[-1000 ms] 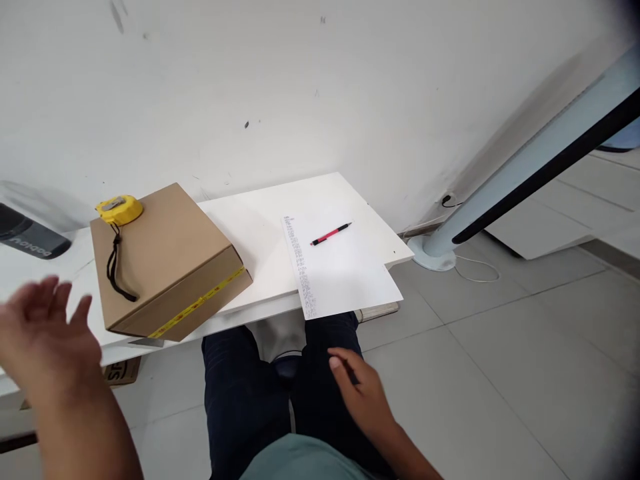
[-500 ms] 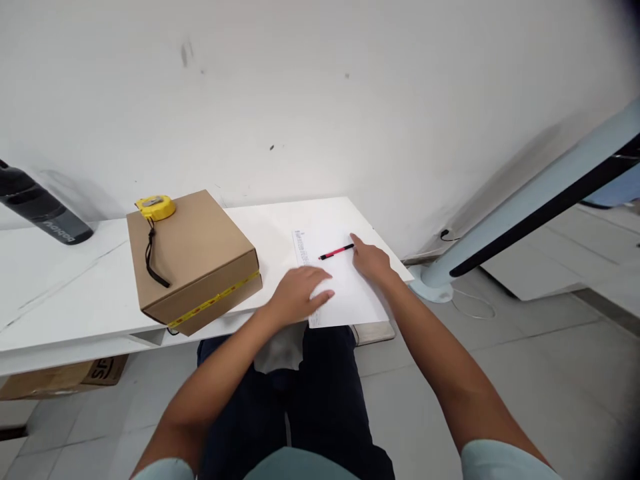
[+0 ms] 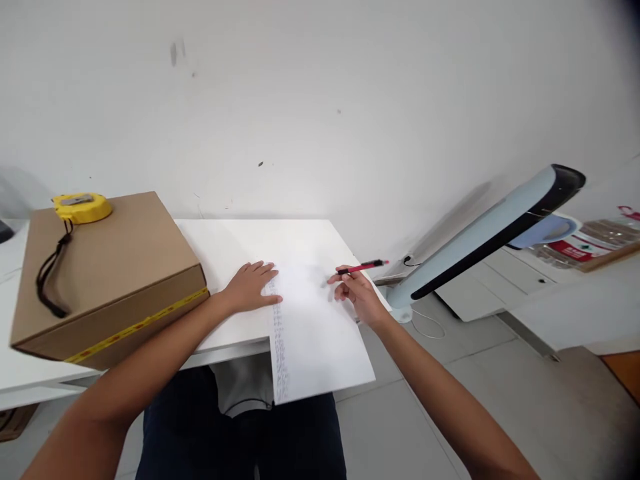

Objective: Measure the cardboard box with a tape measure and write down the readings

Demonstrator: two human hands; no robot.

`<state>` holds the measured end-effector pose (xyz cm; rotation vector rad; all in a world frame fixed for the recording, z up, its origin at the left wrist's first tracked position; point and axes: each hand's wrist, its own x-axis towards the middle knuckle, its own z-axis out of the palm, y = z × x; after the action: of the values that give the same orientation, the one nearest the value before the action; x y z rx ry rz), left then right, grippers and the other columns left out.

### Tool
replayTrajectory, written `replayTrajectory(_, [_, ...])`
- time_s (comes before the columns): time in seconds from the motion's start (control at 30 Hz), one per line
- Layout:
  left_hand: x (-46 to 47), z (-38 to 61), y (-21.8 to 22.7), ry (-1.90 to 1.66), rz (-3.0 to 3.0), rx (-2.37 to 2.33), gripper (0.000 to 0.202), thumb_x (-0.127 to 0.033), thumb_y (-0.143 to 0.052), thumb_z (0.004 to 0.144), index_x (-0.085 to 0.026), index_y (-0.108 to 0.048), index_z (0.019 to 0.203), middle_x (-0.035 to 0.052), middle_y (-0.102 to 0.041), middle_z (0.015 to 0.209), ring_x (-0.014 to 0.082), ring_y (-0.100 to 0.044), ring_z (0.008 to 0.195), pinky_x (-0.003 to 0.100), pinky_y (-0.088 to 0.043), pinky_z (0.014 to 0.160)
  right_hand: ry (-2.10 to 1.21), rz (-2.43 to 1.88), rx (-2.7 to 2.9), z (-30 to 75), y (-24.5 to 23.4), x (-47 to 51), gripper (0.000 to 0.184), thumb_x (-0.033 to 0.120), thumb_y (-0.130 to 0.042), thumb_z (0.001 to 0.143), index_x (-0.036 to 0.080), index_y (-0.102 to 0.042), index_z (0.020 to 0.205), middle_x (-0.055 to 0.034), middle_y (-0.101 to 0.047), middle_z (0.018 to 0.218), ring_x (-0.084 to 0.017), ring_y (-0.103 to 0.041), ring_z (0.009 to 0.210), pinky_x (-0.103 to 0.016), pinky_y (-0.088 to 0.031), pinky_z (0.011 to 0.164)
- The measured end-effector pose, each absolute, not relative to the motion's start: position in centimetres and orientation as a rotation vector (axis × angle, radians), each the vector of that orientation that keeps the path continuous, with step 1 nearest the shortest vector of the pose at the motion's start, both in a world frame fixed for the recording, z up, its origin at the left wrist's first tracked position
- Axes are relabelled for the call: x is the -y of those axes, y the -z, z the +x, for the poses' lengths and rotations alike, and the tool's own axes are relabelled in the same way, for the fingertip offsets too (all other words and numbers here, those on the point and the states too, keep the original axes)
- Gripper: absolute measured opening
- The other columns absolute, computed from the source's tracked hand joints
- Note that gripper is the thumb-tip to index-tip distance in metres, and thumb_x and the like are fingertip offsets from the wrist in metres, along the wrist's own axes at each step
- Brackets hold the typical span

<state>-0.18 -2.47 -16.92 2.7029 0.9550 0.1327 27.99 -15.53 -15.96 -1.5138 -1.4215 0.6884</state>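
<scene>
A white sheet of paper [image 3: 320, 347] lies on the white table [image 3: 225, 243], its near end jutting past the front edge over my lap. Small writing runs down its left side. My left hand [image 3: 253, 288] rests flat, fingers spread, across the paper's left edge and the tabletop. Over the paper's right side, my right hand [image 3: 356, 293] holds a red and black pen [image 3: 363, 267] between its fingers, with the pen lying nearly level and pointing out to the right.
At the left stands a cardboard box [image 3: 115, 253] with yellow tape along its side. A yellow tape measure [image 3: 83, 207] with a black strap lies on top. Beyond the table's right end rises a pale blue tower-shaped appliance [image 3: 475, 237]. White drawers [image 3: 500, 280] stand farther right.
My right hand has picked up the pen from the paper. The left hand has flattened onto the paper's left edge. The paper sits nearer my lap, and the view has shifted right.
</scene>
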Motion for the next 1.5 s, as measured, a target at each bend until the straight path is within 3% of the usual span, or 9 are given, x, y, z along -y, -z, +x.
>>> replayTrajectory(0.17, [2.9,-1.2,16.5,-0.164,2.72,-0.925,0.05,-0.06,-0.05,0.094,-0.031,-0.063,0.132,0.0045,-0.059,0.146,0.0285,-0.05,0.135,0.044,-0.037,0.113,-0.936,-1.291,1.4,24.5,15.2,9.6,0.042,0.062,-0.057,0.088,0.023,-0.052,0.103,-0.0014,-0.069,0.081,-0.014,-0.061,0.057,-0.028,-0.044,0.056])
replayTrajectory(0.23, [2.4,-1.0,16.7,-0.167,2.702,-0.987,0.06,-0.064,-0.053,0.092,-0.028,-0.058,0.139,0.0083,-0.055,0.15,0.0318,-0.045,0.14,0.047,-0.035,0.115,-1.047,-1.216,1.407,22.7,15.7,7.1,0.041,0.063,-0.058,0.089,0.023,-0.055,0.097,0.0003,-0.068,0.076,-0.012,-0.058,0.053,-0.027,-0.042,0.053])
replayTrajectory(0.37, [1.5,-0.7,17.8,-0.082,2.64,-1.122,0.101,-0.085,-0.044,0.084,-0.019,-0.029,0.159,0.0172,-0.019,0.169,0.0428,-0.012,0.156,0.062,-0.011,0.124,-1.037,-1.162,1.429,20.4,17.6,4.2,0.04,0.061,-0.059,0.09,0.021,-0.065,0.087,0.0021,-0.066,0.067,-0.012,-0.056,0.052,-0.027,-0.044,0.053])
replayTrajectory(0.47, [1.3,-0.5,18.4,-0.001,2.651,-1.099,0.102,-0.086,-0.034,0.086,-0.019,-0.02,0.162,0.0165,-0.007,0.171,0.0399,-0.005,0.158,0.063,-0.002,0.125,-0.939,-1.224,1.565,20.6,18.3,4.3,0.032,0.053,-0.066,0.09,0.022,-0.075,0.093,-0.0015,-0.072,0.079,-0.017,-0.066,0.072,-0.033,-0.054,0.066])
replayTrajectory(0.63, [1.2,-0.3,19.0,-0.095,2.698,-1.07,0.099,-0.084,-0.041,0.085,-0.022,-0.026,0.16,0.0151,-0.016,0.171,0.0396,-0.012,0.157,0.062,-0.006,0.125,-0.87,-1.337,1.669,21.3,18.0,5.0,0.019,0.031,-0.071,0.089,0.03,-0.078,0.106,-0.0002,-0.078,0.098,-0.018,-0.072,0.09,-0.038,-0.059,0.082])
replayTrajectory(0.77, [1.1,-0.3,19.6,-0.187,2.741,-1.042,0.095,-0.081,-0.044,0.086,-0.021,-0.028,0.159,0.0154,-0.021,0.169,0.041,-0.018,0.156,0.062,-0.008,0.125,-0.865,-1.438,1.644,21.3,18.0,5.0,0.006,0.026,-0.071,0.086,0.024,-0.076,0.087,0.0006,-0.074,0.079,-0.015,-0.067,0.068,-0.03,-0.054,0.059])
replayTrajectory(0.9, [1.1,-0.2,20.0,-0.226,2.759,-1.042,0.095,-0.082,-0.045,0.086,-0.021,-0.03,0.158,0.014,-0.023,0.168,0.0408,-0.02,0.155,0.061,-0.008,0.124,-0.765,-1.466,1.723,21.2,18.3,5.1,0.02,0.022,-0.066,0.087,0.021,-0.066,0.067,0.0028,-0.064,0.064,-0.012,-0.054,0.056,-0.027,-0.044,0.051])
replayTrajectory(1.3, [1.0,-0.2,20.3,-0.308,2.71,-1.024,0.092,-0.081,-0.048,0.084,-0.027,-0.032,0.157,0.0089,-0.027,0.168,0.0393,-0.019,0.155,0.061,-0.006,0.124,-0.749,-1.43,1.814,21.1,18.3,5.2,0.022,0.022,-0.062,0.088,0.021,-0.063,0.066,0.0023,-0.064,0.065,-0.012,-0.054,0.059,-0.028,-0.045,0.053])
replayTrajectory(1.5, [1.2,-0.2,20.3,-0.313,2.731,-1.03,0.092,-0.08,-0.048,0.085,-0.024,-0.033,0.157,0.0117,-0.027,0.167,0.0394,-0.02,0.155,0.06,-0.007,0.124,-0.802,-1.429,1.789,21.0,18.1,5.1,0.021,0.021,-0.061,0.087,0.021,-0.063,0.066,0.0027,-0.063,0.062,-0.011,-0.052,0.056,-0.027,-0.044,0.052])
